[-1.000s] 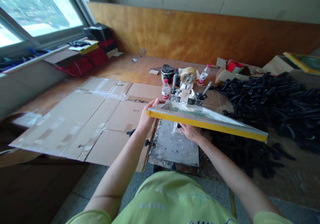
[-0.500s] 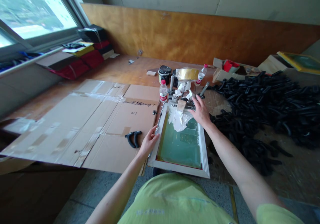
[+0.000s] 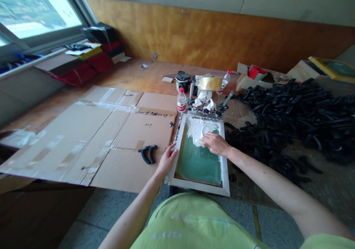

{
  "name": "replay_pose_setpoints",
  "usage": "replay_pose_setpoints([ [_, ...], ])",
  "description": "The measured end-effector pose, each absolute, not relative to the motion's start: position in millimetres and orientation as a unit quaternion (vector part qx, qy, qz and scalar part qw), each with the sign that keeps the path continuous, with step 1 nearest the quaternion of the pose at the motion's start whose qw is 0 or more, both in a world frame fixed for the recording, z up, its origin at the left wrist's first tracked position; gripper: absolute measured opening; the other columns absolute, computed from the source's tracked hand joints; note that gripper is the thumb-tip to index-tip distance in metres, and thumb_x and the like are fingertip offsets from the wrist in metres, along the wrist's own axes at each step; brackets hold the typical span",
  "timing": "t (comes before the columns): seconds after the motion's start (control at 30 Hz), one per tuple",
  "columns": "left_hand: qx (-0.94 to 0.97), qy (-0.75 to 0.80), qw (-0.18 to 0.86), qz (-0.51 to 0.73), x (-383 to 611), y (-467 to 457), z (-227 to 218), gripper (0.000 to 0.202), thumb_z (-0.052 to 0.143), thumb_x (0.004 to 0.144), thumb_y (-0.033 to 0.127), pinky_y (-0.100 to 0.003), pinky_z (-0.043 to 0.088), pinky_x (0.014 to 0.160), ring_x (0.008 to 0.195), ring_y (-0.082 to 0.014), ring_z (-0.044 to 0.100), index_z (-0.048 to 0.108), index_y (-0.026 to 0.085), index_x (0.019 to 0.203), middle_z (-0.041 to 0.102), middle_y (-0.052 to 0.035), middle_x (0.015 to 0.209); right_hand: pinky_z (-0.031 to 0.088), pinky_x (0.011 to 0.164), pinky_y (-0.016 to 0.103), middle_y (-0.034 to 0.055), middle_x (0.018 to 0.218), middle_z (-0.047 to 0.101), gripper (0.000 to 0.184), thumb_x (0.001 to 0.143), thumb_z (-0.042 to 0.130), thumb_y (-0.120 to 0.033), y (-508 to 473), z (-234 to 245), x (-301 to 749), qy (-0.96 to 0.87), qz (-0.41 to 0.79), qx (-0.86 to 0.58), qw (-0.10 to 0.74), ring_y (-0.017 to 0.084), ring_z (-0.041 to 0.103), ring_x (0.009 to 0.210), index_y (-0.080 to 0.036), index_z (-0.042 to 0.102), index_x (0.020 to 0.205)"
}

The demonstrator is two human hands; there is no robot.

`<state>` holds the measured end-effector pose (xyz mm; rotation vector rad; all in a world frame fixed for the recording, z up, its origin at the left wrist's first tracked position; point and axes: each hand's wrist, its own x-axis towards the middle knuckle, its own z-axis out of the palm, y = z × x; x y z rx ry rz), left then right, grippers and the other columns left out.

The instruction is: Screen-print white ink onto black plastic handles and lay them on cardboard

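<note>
A screen-printing frame (image 3: 226, 178) with pale edges and green mesh (image 3: 194, 167) lies in front of me. White paste (image 3: 194, 127) is smeared over the mesh's far part. My left hand (image 3: 168, 158) rests at the frame's left edge, fingers extended and holding nothing. Over the mesh, my right hand (image 3: 216, 144) has its fingers closed at the near end of the paste. It appears to grip the flat scraper, which the fingers mostly hide. A metal clamp (image 3: 206, 114) stands at the frame's far end, with a roll of yellowish tape (image 3: 209, 83) above it.
Two curved black handles (image 3: 148, 154) lie on flattened cardboard (image 3: 111, 138) at left. A heap of black pieces (image 3: 291, 123) covers the right side. A red-capped bottle (image 3: 181, 101) and a black tub (image 3: 182, 81) stand near the clamp.
My right hand has moved from the frame's far end toward me, onto the paste, and its fingers have closed. The tan scraper no longer shows at the far end. My left hand stays at the edge.
</note>
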<state>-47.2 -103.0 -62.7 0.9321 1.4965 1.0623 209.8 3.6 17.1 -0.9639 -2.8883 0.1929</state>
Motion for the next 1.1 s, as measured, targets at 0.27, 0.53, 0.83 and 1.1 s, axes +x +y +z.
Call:
replay_pose_setpoints([
  [0.27, 0.399, 0.615, 0.525, 0.433, -50, -103, -62, 0.068, 0.061, 0.077, 0.056, -0.026, 0.048, 0.063, 0.069, -0.0168, 0.062, 0.052, 0.018, 0.134, 0.068, -0.0038, 0.082, 0.042, 0.080, 0.030, 0.0084, 0.091, 0.065, 0.022, 0.081, 0.048, -0.004, 4, 11, 206, -0.917, 0.044, -0.377, 0.125, 0.022, 0.055, 0.094, -0.017, 0.064, 0.089],
  [0.53, 0.376, 0.584, 0.576, 0.431, -52, -104, -36, 0.073, 0.064, 0.075, 0.057, -0.023, 0.045, 0.055, 0.063, -0.0143, 0.060, 0.047, 0.021, 0.137, 0.067, -0.0020, 0.080, 0.045, 0.076, 0.028, 0.0028, 0.097, 0.067, 0.031, 0.082, 0.066, -0.025, 31, 30, 197, -0.889, 0.079, -0.424, 0.155, 0.020, 0.061, 0.087, -0.025, 0.064, 0.113],
  [0.83, 0.372, 0.494, 0.539, 0.572, -46, -69, 63, 0.052, 0.053, 0.081, 0.063, -0.020, 0.043, 0.054, 0.064, -0.0114, 0.057, 0.065, 0.017, 0.102, 0.065, -0.0022, 0.085, 0.049, 0.071, 0.033, 0.0053, 0.084, 0.068, 0.030, 0.091, 0.046, -0.029, 77, 33, 283, -0.688, 0.111, -0.646, 0.310, 0.020, 0.062, 0.073, -0.019, 0.060, 0.116],
  [1.1, 0.291, 0.438, 0.558, 0.642, -11, -45, 72, 0.049, 0.052, 0.085, 0.057, -0.021, 0.049, 0.058, 0.073, -0.0129, 0.064, 0.053, 0.020, 0.117, 0.068, -0.0048, 0.092, 0.044, 0.086, 0.037, 0.0055, 0.097, 0.065, 0.027, 0.079, 0.068, -0.026, 1, -40, 246, -0.809, 0.104, -0.554, 0.165, 0.023, 0.056, 0.098, -0.024, 0.064, 0.106],
])
